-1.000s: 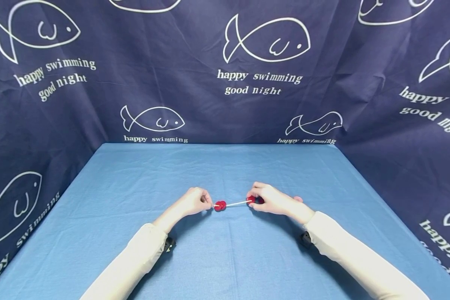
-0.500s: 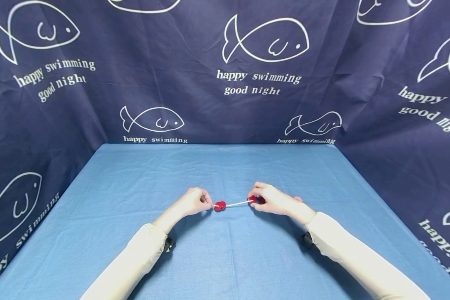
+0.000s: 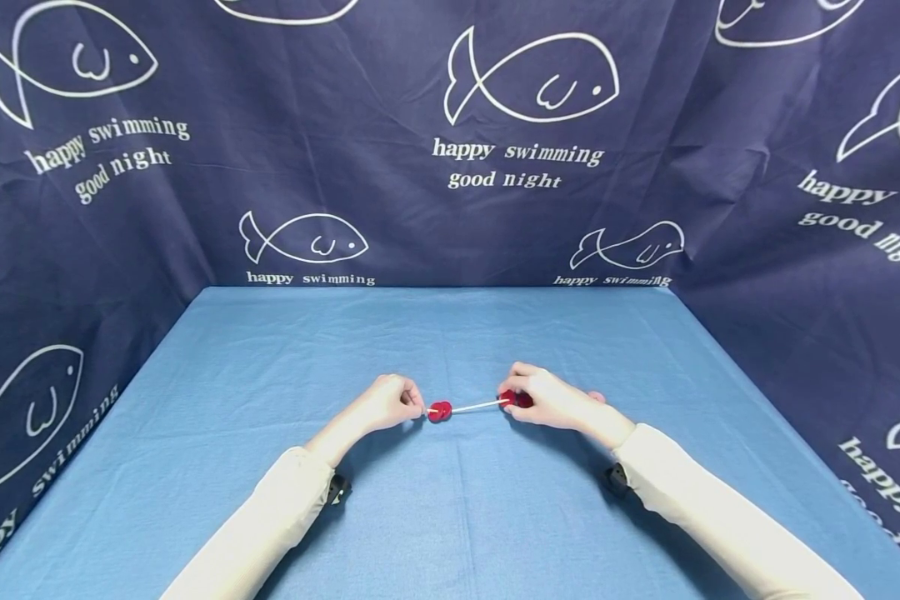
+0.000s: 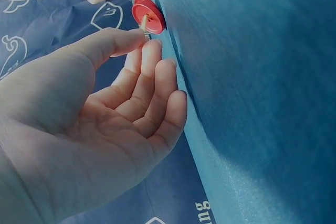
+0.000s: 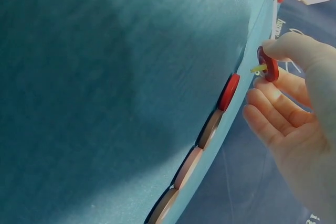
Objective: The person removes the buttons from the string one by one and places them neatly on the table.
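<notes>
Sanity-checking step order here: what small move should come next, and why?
Probably slide the held button along the string toward the threaded red buttons. The string's yellow tip pokes through the held button, which the right hand pinches; the left hand pinches the string's other side, and bare string separates the buttons.

Blue-clothed tbl (image 3: 450, 517) w/ 1 red disc (image 5: 229, 92) + 3 pinkish-brn discs (image 5: 188, 168) lying in a row.
</notes>
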Available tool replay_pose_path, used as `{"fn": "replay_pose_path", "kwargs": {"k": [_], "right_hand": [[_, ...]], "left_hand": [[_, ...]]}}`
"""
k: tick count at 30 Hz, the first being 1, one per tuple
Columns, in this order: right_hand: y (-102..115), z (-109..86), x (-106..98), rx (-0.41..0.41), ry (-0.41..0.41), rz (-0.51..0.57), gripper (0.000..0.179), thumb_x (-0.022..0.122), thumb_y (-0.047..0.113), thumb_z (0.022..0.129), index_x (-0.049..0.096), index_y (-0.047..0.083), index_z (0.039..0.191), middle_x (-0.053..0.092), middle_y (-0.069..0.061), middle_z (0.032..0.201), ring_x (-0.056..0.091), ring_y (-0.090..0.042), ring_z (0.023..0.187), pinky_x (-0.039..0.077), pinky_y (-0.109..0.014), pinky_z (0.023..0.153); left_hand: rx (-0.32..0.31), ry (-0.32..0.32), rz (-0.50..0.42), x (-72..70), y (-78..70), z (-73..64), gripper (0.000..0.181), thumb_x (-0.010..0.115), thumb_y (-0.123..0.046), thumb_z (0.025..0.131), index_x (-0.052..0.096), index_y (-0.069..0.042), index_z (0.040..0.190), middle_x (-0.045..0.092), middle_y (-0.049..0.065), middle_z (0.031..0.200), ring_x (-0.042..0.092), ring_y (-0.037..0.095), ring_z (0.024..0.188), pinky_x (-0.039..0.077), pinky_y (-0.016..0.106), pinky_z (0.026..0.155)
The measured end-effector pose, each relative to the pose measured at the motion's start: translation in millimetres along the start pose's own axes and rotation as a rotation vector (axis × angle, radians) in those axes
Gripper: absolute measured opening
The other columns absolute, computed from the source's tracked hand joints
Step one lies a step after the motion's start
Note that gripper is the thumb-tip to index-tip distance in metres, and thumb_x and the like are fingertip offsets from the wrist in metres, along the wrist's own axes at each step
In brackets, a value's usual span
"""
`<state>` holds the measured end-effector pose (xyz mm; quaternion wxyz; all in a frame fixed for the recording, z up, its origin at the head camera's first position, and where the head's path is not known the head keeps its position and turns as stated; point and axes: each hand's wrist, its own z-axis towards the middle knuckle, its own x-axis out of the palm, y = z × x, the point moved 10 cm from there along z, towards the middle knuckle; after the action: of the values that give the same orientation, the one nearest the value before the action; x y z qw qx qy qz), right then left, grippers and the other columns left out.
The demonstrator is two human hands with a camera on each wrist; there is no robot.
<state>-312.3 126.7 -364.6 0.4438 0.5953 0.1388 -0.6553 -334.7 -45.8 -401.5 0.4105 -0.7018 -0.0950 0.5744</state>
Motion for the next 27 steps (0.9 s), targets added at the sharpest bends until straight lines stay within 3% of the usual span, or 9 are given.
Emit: {"fn": "replay_pose_path", "kwargs": {"k": [27], "right_hand": [[-5.2, -6.1, -5.0, -0.014, -0.028, -0.007, 0.019, 0.07, 0.006, 0.077, 0.068, 0.003, 0.096, 0.055, -0.004, 0.086, 0.052, -0.01, 0.073, 0.044, -0.019, 0.065]], "left_hand": [[0.002, 0.003, 0.007, 1.2, -0.4, 1.0, 0.005, 0.065, -0.005, 0.08, 0.067, -0.007, 0.076, 0.063, -0.001, 0.066, 0.052, 0.007, 0.055, 0.044, 0.022, 0.055]]}}
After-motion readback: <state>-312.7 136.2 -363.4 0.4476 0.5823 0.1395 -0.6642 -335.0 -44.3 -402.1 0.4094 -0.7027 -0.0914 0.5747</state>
